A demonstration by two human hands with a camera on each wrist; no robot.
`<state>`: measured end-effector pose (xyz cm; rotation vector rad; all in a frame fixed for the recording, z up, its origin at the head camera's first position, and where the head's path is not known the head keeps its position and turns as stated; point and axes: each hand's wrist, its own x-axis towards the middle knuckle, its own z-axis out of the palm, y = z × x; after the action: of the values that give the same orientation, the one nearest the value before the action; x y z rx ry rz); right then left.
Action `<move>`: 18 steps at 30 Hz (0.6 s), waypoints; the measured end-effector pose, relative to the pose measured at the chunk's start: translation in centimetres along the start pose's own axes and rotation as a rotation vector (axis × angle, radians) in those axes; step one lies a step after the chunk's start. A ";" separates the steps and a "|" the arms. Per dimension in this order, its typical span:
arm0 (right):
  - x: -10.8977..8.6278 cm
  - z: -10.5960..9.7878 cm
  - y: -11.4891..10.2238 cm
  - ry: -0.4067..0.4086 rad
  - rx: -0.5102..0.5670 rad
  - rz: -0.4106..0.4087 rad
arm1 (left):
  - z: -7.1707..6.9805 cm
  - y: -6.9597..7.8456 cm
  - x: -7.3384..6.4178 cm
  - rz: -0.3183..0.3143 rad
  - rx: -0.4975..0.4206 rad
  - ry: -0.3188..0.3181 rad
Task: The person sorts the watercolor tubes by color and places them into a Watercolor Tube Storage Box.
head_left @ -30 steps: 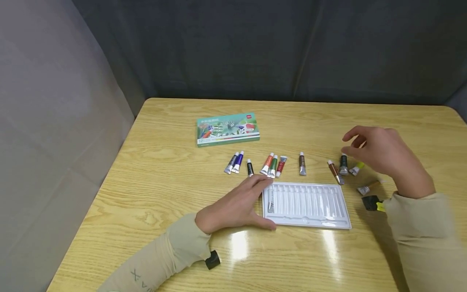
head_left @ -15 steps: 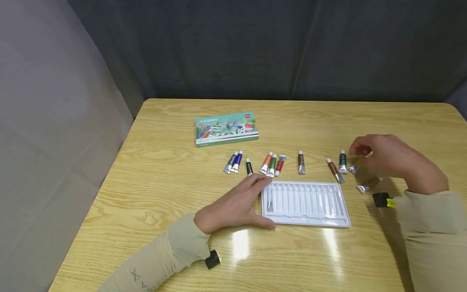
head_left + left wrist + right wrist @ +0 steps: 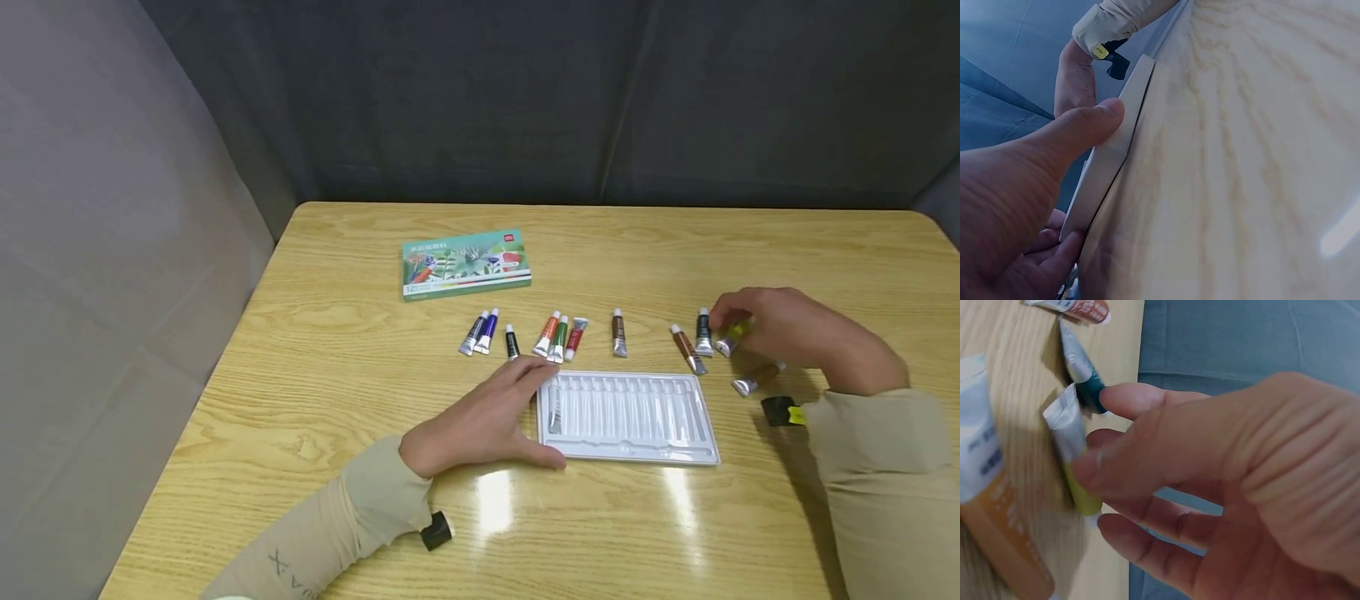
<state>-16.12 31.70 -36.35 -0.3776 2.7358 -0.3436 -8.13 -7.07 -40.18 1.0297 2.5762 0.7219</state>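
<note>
My left hand grips the left end of the white plastic paint tray, thumb along its near side and fingers at the far corner. One silver tube lies in the tray's leftmost slot. To the right, my right hand pinches a yellow-green paint tube, thumb over its coloured body. Its index fingertip is right at the cap end of a dark green paint tube. An ochre paint tube lies nearer me, below that hand.
A reddish-brown tube and a dark brown tube lie behind the tray. Orange, green and red tubes lie together, with blue and black ones further left. A green paint box lies behind them.
My right hand has come down from above the dark green tube, moving right and nearer, onto the yellow-green tube. My left hand stays on the tray.
</note>
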 end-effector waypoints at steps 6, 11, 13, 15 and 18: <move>0.0 0.1 0.6 0.001 0.009 0.011 | 0.0 -0.1 0.0 0.009 0.001 0.003; 0.0 0.0 0.8 -0.009 0.033 0.036 | 0.0 -0.1 0.0 0.013 0.009 0.003; 0.0 0.0 0.8 -0.013 0.031 0.038 | 0.0 -0.1 0.0 0.010 0.008 0.002; 0.0 0.0 0.8 -0.015 0.022 0.035 | 0.0 0.0 0.0 0.008 0.007 0.000; -0.1 0.0 0.9 -0.019 0.016 0.037 | 0.0 0.0 0.0 0.009 0.007 0.000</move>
<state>-16.20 32.54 -36.59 -0.3237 2.7164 -0.3509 -8.15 -7.08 -40.18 1.0439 2.5777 0.7151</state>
